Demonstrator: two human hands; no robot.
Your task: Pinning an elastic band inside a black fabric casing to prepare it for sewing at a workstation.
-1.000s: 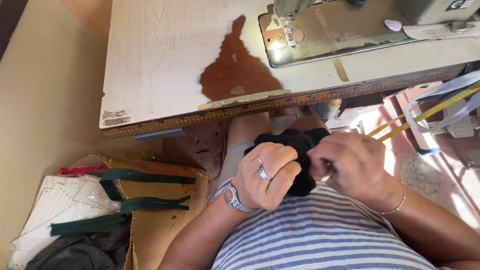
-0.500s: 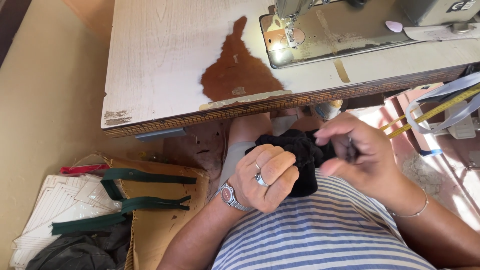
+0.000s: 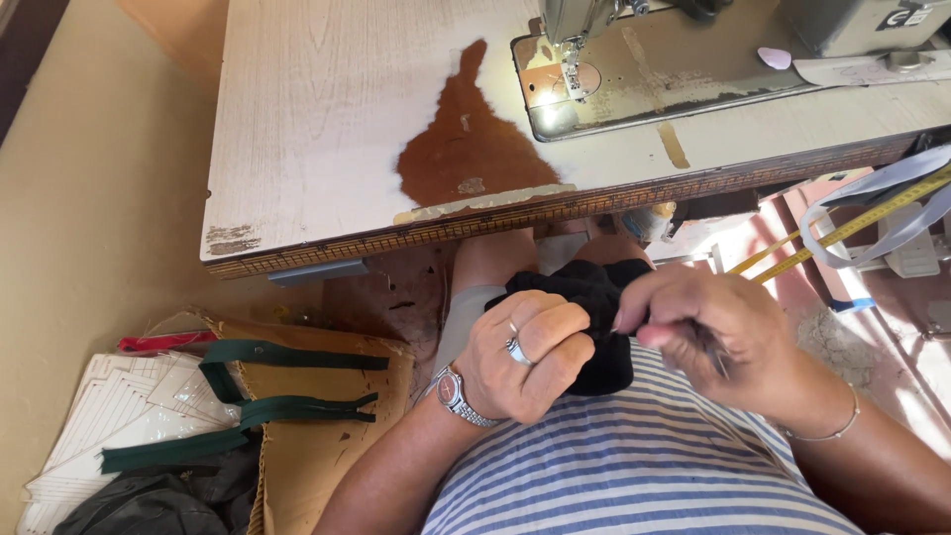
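Note:
In my lap, below the table edge, my left hand (image 3: 525,357) is closed around a bunched piece of black fabric (image 3: 589,297). It wears a ring and a wristwatch. My right hand (image 3: 718,332) is beside it on the right, fingers pinched on a thin dark tool whose tip points down and right; what kind of tool it is cannot be made out. A bracelet sits on that wrist. My striped blue and white shirt fills the bottom of the view.
A worn white sewing table (image 3: 327,129) with a brown bare patch carries a sewing machine (image 3: 644,50) at the top right. A yellow measuring tape (image 3: 842,228) hangs at right. On the floor at left lie green zippers (image 3: 248,411), a cardboard box and white sheets.
My right hand has pulled away to the right of the black fabric and now shows the thin tool. My left hand has kept its hold in place.

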